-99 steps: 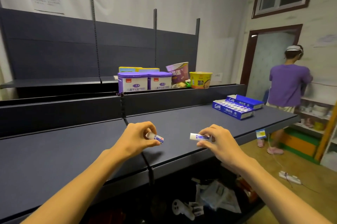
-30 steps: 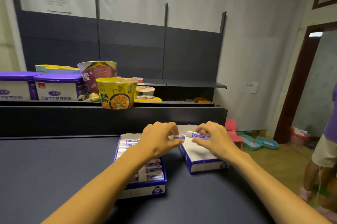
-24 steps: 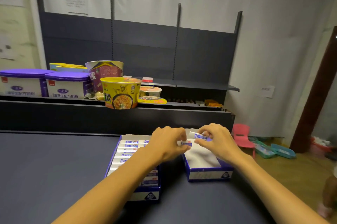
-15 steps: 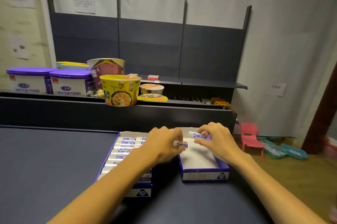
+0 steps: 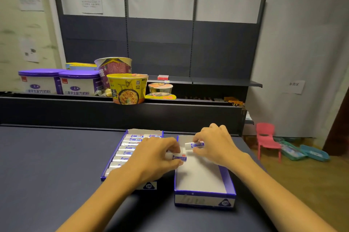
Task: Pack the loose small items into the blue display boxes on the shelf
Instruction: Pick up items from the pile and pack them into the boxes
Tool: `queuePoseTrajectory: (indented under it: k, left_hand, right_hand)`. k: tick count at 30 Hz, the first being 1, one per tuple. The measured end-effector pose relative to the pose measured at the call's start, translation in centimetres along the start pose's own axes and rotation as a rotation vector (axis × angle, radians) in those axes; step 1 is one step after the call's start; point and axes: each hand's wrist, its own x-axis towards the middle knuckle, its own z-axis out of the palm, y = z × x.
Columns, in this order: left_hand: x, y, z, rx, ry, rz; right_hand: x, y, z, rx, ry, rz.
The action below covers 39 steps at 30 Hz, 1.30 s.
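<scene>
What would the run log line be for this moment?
left hand: pinches eraser | right hand: pinches second eraser | both over empty box | left box: filled

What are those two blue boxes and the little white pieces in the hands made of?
The blue display boxes look like thin printed cardboard: folded walls, matte white inside, glossy blue print outside. The small items, pinched by the right hand and left hand, look like white erasers in printed paper sleeves, probably rubber or vinyl; the look alone cannot settle which.
</scene>
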Motion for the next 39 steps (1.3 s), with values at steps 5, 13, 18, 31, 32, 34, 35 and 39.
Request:
queuePoseTrajectory:
  k: [5, 13, 18, 31, 32, 34, 35, 39]
  left_hand:
    - [-1.4, 0.1, 0.0, -0.002, 0.024, 0.027]
    - [-2.4, 0.3, -0.2, 0.012, 0.047, 0.024]
    - [-2.4, 0.5, -0.2, 0.024, 0.038, 0.026]
    - [-0.7, 1.3, -0.6, 0.104, 0.089, 0.068]
    - [-0.4, 1.5, -0.5, 0.120, 0.089, 0.075]
    - [0.3, 1.8, -0.4, 0.150, 0.081, 0.085]
    - [0.6, 1.9, -0.3, 0.166, 0.074, 0.084]
    - [2.1, 2.5, 0.7, 0.233, 0.037, 0.088]
  right_hand:
    - [-0.1, -1.7, 0.4, -0.045, -0.043, -0.073]
    - [-0.7, -2.3, 0.2, 0.028, -0.047, -0.065]
    - [-0.9, -2.3, 0.3, 0.049, -0.053, -0.060]
    - [-1.3, -0.7, -0.3, 0.109, 0.096, 0.057]
    - [-1.4, -0.3, -0.4, 0.119, 0.109, 0.082]
    - [-1.6, 0.5, -0.3, 0.134, 0.122, 0.141]
    - [-1.7, 0.8, -0.2, 0.139, 0.127, 0.173]
    - [-1.9, 1.7, 0.3, 0.153, 0.121, 0.270]
